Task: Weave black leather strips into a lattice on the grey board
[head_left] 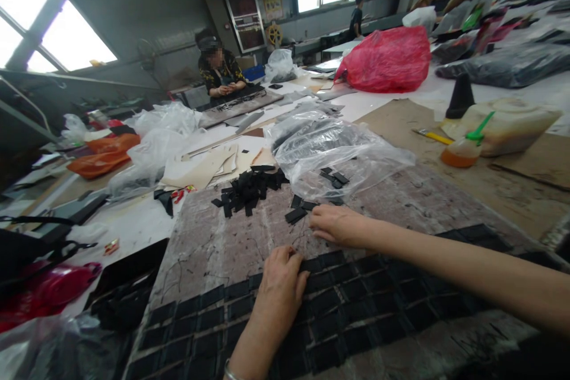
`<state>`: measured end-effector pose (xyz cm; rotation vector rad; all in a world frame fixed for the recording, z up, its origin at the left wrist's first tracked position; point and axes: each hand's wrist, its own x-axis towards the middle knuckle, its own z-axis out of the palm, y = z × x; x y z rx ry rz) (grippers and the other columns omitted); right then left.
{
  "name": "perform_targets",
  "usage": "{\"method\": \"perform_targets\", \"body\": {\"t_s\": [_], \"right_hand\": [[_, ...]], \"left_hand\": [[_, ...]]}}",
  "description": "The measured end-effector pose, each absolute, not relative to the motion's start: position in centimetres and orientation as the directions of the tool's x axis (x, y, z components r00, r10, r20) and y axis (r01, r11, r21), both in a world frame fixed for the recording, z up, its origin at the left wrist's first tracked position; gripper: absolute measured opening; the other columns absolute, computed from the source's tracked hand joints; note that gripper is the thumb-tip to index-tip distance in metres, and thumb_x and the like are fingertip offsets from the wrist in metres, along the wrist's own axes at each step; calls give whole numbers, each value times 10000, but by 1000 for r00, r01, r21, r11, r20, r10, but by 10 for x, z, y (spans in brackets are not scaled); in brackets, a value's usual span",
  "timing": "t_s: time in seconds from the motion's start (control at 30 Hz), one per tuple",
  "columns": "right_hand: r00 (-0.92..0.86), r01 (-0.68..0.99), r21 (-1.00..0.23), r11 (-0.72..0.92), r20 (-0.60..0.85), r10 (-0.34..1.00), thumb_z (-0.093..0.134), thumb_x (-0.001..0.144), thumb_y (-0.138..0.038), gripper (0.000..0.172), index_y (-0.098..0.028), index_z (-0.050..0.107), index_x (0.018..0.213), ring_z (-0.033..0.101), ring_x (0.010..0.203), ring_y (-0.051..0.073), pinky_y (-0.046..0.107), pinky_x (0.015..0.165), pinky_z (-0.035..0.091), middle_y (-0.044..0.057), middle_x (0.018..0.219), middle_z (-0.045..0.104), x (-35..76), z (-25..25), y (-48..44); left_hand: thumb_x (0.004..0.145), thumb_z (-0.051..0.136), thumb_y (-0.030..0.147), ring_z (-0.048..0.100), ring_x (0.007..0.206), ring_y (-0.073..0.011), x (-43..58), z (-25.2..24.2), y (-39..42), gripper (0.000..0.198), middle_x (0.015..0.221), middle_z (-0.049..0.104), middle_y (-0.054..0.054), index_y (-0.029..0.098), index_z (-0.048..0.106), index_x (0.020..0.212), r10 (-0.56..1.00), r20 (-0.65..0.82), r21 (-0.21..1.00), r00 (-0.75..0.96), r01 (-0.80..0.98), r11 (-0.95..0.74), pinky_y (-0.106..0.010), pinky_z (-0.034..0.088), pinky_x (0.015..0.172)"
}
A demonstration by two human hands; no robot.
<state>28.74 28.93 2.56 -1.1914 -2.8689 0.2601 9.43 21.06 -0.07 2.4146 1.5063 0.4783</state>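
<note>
My left hand (281,278) rests on the top row of flat black pieces (329,282), laid out in rows across a worn, stained board (196,255). Its fingers are curled down and the thumb lies close to the index finger; whatever is under the fingertips is hidden. My right hand (336,224) is just beyond it, fingers bent and together, pointing down at the board. Right by its knuckles lie a few loose black pieces (295,215). I cannot make out what its fingertips hold. A heap of similar black pieces (249,190) sits farther up the board.
Clear plastic bags (329,142) cover the board's far edge. At right stand a small bottle of orange liquid (461,153), a yellow-handled tool (434,136) and a black cone (461,97). A red bag (387,59) lies behind. Across the table a person (220,71) works.
</note>
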Motion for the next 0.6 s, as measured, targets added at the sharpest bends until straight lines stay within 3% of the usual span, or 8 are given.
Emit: {"method": "perform_targets", "body": {"t_s": [0.13, 0.23, 0.6], "right_hand": [[-741, 671, -27, 741, 12, 671, 514, 876, -163, 205, -122, 600, 1057, 539, 958, 232, 326, 790, 442, 113, 1035, 586, 256, 13, 321], [-760, 650, 43, 759, 6, 650, 462, 885, -98, 193, -97, 627, 985, 543, 930, 241, 341, 766, 442, 121, 960, 608, 246, 8, 334], [-727, 686, 47, 726, 14, 686, 564, 816, -138, 66, -132, 604, 868, 535, 814, 196, 276, 693, 415, 74, 857, 588, 325, 37, 279]], "left_hand": [[785, 552, 127, 510, 982, -246, 94, -3, 214, 188, 1040, 557, -102, 152, 599, 965, 898, 152, 387, 412, 811, -438, -431, 460, 859], [797, 545, 144, 523, 974, -238, 89, -7, 217, 191, 1033, 562, -100, 159, 591, 982, 886, 199, 374, 419, 803, -464, -424, 473, 849], [835, 509, 237, 544, 955, -243, 76, -14, 219, 211, 1017, 563, -114, 176, 596, 1018, 838, 282, 349, 466, 764, -542, -434, 494, 828]]}}
